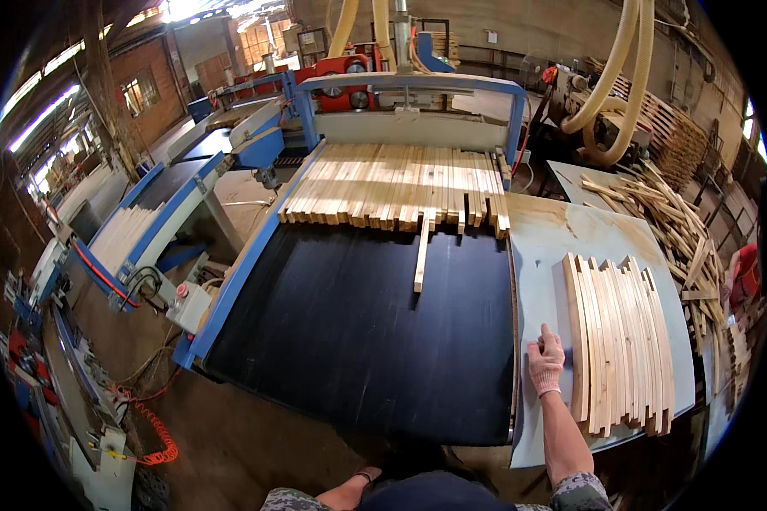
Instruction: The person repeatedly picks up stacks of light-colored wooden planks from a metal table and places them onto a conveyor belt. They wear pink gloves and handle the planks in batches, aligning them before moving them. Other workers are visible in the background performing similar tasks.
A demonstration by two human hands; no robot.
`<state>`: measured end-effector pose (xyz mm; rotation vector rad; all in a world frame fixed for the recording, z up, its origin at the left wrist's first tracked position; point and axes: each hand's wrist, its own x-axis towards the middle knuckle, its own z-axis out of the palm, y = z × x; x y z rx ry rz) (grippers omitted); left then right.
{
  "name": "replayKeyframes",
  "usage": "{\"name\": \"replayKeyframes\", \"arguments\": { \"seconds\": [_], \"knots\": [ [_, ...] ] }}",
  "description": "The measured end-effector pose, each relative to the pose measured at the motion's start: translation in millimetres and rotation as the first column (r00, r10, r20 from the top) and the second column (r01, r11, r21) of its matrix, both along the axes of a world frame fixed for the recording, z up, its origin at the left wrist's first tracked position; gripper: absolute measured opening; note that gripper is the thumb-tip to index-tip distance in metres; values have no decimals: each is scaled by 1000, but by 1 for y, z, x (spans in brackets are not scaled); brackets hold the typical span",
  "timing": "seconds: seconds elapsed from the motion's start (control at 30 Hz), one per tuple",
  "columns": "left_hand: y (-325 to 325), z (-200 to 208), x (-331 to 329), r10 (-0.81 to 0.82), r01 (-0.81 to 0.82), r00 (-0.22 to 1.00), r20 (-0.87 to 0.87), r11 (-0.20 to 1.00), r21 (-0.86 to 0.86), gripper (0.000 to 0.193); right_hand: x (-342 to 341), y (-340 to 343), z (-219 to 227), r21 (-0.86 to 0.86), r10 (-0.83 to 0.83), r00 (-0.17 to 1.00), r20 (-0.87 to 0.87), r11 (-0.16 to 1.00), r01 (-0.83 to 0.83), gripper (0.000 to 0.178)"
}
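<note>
My right hand, in a pale knitted glove with bare fingertips, hovers over or rests on the light blue-grey board. Its thumb and forefinger stand apart with nothing between them. Just right of it lies a bundle of wooden strips side by side. My left hand is low by my body, at the near end of the black conveyor belt; its fingers are too small and dark to read. At the belt's far end lies a row of wooden strips. One strip sticks out toward me.
A blue frame spans the belt behind the row. A second conveyor with strips stands at left, near a white plastic jug. Loose wooden offcuts are heaped at right. Thick ribbed hoses hang above.
</note>
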<state>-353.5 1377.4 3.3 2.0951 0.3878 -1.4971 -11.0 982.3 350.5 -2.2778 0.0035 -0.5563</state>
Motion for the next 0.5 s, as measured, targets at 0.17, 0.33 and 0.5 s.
{"name": "replayKeyframes", "arguments": {
  "seconds": [0.17, 0.33, 0.5],
  "knots": [
    [-6, -13, -18, -42, 37, 997, -69, 996, -82, 48, -38, -18, -8, -37, 44, 999, 4, 998, -44, 54],
    [6, 0, -56, -10, -9, 982, 190, 995, 96, 46, -51, -29, 12, -88, -1, 999, -48, 996, -3, 51],
    [18, 9, -67, -194, 140, 901, 389, 977, 164, 43, -28, -67, -9, -169, -66, 998, -5, 983, 65, 59]
  ]
}}
